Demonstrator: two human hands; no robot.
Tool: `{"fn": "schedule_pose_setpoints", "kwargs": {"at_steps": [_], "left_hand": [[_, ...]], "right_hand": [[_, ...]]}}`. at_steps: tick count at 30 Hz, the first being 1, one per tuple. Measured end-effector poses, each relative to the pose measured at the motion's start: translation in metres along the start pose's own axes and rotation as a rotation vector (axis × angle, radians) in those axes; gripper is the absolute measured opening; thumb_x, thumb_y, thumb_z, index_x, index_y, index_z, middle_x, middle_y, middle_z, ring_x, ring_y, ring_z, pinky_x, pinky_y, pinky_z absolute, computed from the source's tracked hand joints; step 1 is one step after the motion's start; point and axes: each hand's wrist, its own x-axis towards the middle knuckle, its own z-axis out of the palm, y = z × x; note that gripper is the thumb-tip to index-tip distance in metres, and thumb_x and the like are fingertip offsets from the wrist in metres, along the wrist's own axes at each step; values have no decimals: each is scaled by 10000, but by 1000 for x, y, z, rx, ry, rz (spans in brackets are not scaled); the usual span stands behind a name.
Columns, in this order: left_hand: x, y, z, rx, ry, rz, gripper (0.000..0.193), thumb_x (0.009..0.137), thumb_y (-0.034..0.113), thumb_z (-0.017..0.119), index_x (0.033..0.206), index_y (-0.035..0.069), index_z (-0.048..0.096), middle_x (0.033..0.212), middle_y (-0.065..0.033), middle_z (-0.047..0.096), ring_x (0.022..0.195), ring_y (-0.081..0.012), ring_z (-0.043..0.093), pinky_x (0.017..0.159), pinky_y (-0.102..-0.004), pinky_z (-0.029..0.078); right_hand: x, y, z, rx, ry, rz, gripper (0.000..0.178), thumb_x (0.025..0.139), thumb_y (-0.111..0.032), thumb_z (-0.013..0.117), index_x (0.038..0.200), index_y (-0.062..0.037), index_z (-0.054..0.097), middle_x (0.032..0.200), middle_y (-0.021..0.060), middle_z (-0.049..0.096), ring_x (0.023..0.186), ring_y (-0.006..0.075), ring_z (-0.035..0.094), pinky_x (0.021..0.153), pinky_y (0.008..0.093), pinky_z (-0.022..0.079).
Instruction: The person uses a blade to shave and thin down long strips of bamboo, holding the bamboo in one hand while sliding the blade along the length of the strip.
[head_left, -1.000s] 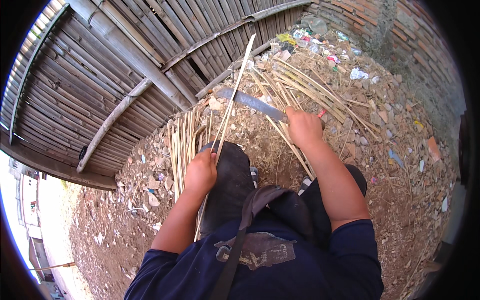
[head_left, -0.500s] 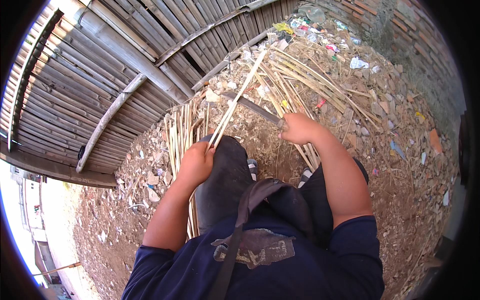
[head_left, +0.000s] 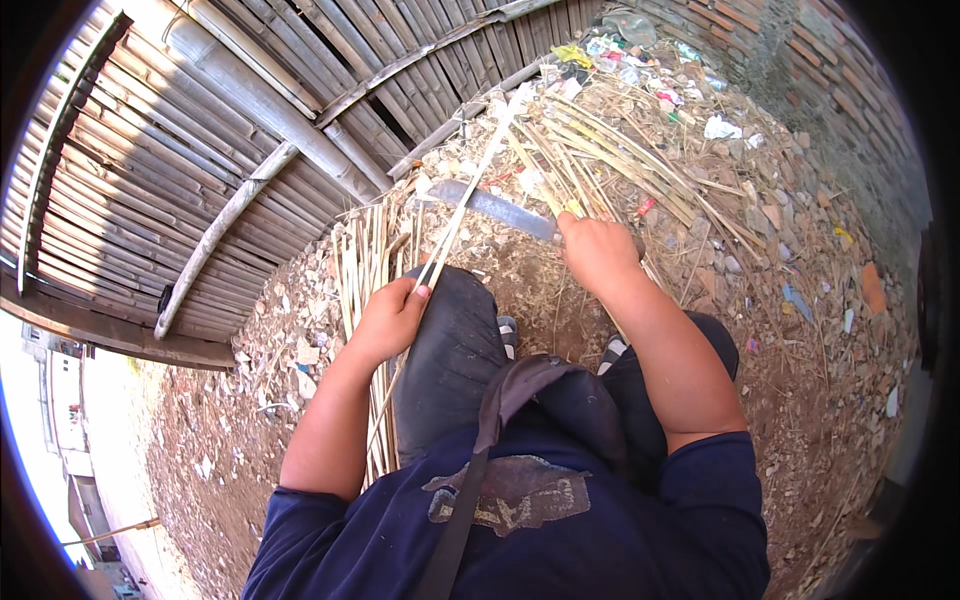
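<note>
My left hand (head_left: 393,318) is closed around a long pale bamboo strip (head_left: 487,160) beside my left knee. The strip slants up and away to the right, and its tail runs back below the hand. In my right hand (head_left: 600,252) is the handle of a machete (head_left: 510,215). Its broad grey blade points left and crosses the strip beyond the hands; whether the edge touches the strip I cannot tell. Against my left leg lies a bundle of similar bamboo strips (head_left: 362,262), partly hidden by my left arm.
More bamboo strips (head_left: 625,172) lie spread on the ground ahead to the right. A slatted bamboo wall (head_left: 230,180) rises at the left, a brick wall (head_left: 800,70) at the far right. Litter (head_left: 630,65), stones and rubble cover the ground.
The machete blade has turned, showing its flat side brighter, and its tip has shifted left. My right hand has rolled over with it and moved slightly. The strip's far end has shifted slightly away.
</note>
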Motion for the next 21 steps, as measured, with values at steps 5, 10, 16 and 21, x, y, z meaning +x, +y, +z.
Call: {"fn": "schedule_pose_setpoints", "kwargs": {"at_steps": [5, 10, 16, 21], "left_hand": [[-7, 13, 12, 214, 86, 216, 283, 1047, 226, 537, 957, -29, 618, 770, -236, 623, 711, -382, 608, 691, -442, 482], [-18, 21, 17, 281, 186, 183, 230, 980, 201, 611, 1018, -24, 577, 938, -264, 618, 943, -473, 587, 842, -536, 460], [-26, 4, 18, 380, 185, 148, 318, 946, 216, 659, 1151, -11, 573, 1122, -262, 599, 1014, -461, 606, 876, -528, 495], [-24, 4, 21, 354, 180, 58, 217, 1009, 206, 566, 1021, -10, 556, 990, -308, 642, 863, -502, 629, 765, -565, 504]], "right_hand": [[0, 1, 9, 213, 23, -104, 301, 896, -246, 683, 1105, -40, 614, 964, 172, 730, 906, 313, 733, 741, 468, 575], [10, 6, 11, 170, 39, 31, 334, 892, -278, 702, 1098, -32, 609, 966, 166, 728, 892, 332, 727, 746, 467, 577], [5, 7, 10, 125, 74, 16, 319, 897, -287, 704, 1063, -32, 606, 906, 155, 725, 870, 328, 727, 748, 455, 579], [10, 3, 6, 103, 302, 64, 306, 852, -280, 731, 1015, -61, 593, 824, 172, 716, 754, 361, 721, 673, 477, 570]]}}
